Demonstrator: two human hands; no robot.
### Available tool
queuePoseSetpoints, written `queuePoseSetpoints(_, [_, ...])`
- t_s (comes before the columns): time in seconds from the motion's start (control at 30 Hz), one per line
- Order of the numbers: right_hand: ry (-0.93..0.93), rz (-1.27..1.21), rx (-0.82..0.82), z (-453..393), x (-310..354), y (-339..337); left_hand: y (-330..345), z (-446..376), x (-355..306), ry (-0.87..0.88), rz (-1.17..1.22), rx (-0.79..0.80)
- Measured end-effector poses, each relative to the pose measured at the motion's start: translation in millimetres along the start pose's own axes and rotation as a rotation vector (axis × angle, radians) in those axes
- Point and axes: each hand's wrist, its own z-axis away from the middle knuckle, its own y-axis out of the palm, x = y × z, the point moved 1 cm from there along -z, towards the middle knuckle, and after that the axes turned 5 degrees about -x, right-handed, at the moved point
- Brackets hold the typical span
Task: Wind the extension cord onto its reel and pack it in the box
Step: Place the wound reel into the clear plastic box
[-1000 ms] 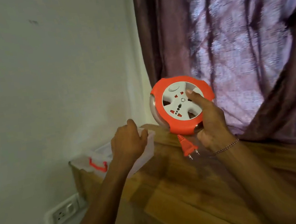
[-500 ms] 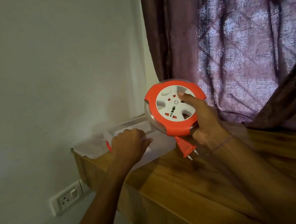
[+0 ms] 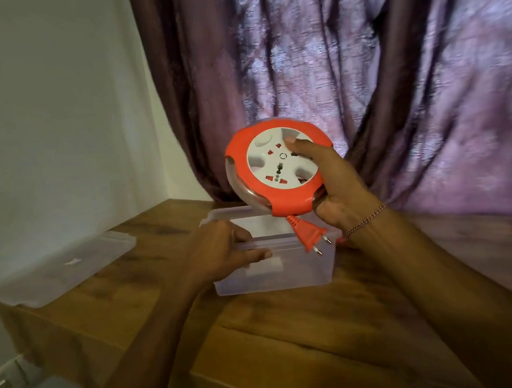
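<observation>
Purple curtains (image 3: 361, 66) hang behind a wooden tabletop (image 3: 297, 318), and on it we have the clear plastic box (image 3: 275, 272) standing open, its lid (image 3: 63, 271) set aside flat toward nine o'clock, well apart, so the opening is free. Our left hand (image 3: 223, 253) is closed over the box's near rim at about nine o'clock of the opening, we judge to keep the light container from sliding. Our right hand (image 3: 335, 190) grips the orange extension cord reel (image 3: 277, 171) by its three o'clock edge, thumb pressed on the white socket face, holding it tilted just above the box's far side. Its cord looks fully wound; only the orange plug (image 3: 310, 235) dangles at six o'clock, over the opening. Winding seems done, so what remains is lowering the reel in, plug tucked, then lidding.
</observation>
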Motion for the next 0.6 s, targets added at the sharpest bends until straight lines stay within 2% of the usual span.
queuePoseSetpoints(0.07, [-0.022,0.005,-0.013,2,16,-19,13,-10,-23,0.043,0.021,0.018])
queuePoseSetpoints(0.2, [-0.065,0.016,-0.066,10,46,-61,43,-24,-63,0.198,0.113,-0.084])
queuePoseSetpoints(0.3, [-0.064,0.017,-0.054,17,68,-96,55,-31,-96,0.287,0.170,-0.086])
queuePoseSetpoints(0.47, [-0.149,0.178,-0.053,25,112,-147,70,-31,-137,0.353,0.246,-0.094])
queuePoseSetpoints(0.6, [-0.179,0.291,-0.095,15,122,-177,80,-35,-152,0.340,0.265,-0.095])
